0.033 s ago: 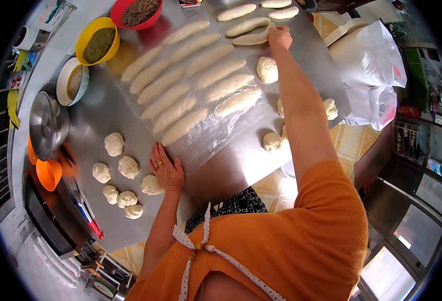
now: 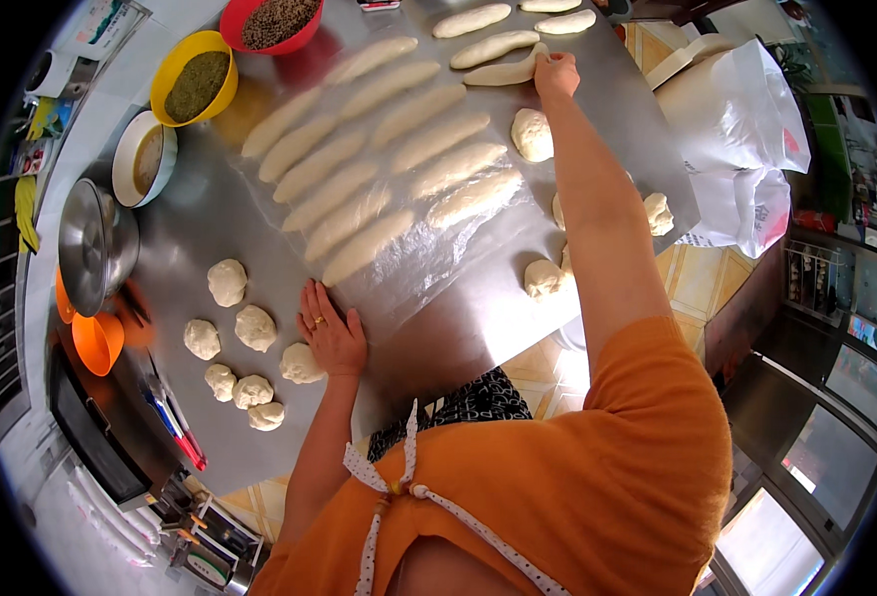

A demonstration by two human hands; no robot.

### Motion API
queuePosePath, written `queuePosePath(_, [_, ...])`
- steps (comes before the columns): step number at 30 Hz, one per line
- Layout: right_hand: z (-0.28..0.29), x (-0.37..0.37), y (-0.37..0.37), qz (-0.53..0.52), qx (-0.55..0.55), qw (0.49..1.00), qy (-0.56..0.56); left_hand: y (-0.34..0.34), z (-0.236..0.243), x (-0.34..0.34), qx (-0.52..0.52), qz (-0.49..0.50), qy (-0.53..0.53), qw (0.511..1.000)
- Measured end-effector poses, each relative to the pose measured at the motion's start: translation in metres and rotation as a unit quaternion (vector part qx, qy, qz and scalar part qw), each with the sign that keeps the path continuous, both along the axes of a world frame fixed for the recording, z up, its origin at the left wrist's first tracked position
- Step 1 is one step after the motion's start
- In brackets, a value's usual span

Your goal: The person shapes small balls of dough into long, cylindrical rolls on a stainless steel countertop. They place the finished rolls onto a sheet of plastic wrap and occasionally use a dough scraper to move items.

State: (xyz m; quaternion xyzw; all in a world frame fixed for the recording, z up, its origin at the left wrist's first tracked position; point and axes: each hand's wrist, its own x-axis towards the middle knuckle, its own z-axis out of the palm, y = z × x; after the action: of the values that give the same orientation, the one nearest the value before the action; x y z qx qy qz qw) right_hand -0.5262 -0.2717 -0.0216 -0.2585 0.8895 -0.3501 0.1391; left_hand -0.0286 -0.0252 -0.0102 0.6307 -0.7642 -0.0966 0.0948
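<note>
My right hand [image 2: 558, 72] is stretched to the far part of the steel table [image 2: 175, 248], fingers closed on the end of a long dough strip [image 2: 498, 75]. Other shaped dough pieces [image 2: 488, 48] lie beside it. My left hand [image 2: 327, 333] rests on the table with fingers apart, holding nothing, just below several rows of dough logs [image 2: 364, 246] under clear plastic [image 2: 443, 268]. Several dough balls [image 2: 254, 328] lie left of my left hand. More dough balls [image 2: 532, 135] lie around my right forearm, which partly hides them.
Along the left are a red bowl [image 2: 304, 30] with seeds, yellow bowl [image 2: 225, 94], white bowl [image 2: 158, 179], steel bowls [image 2: 85, 243], orange bowls [image 2: 98, 348] and long utensils [image 2: 170, 417]. A dark appliance [image 2: 90, 437] sits lower left; white sacks [image 2: 726, 114] stand beyond the right edge.
</note>
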Motion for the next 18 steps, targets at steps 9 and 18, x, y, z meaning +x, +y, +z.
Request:
queuePosePath(9, [-0.005,0.038,0.049,0.411,-0.084,0.878,0.231,0.002,0.001,-0.003,-0.015,0.000,0.017,1.000])
queuePosePath(18, [0.035,0.043,0.146,0.346,-0.043,0.927,0.138,0.006,-0.002,0.007,-0.030,0.004,0.010,1.000])
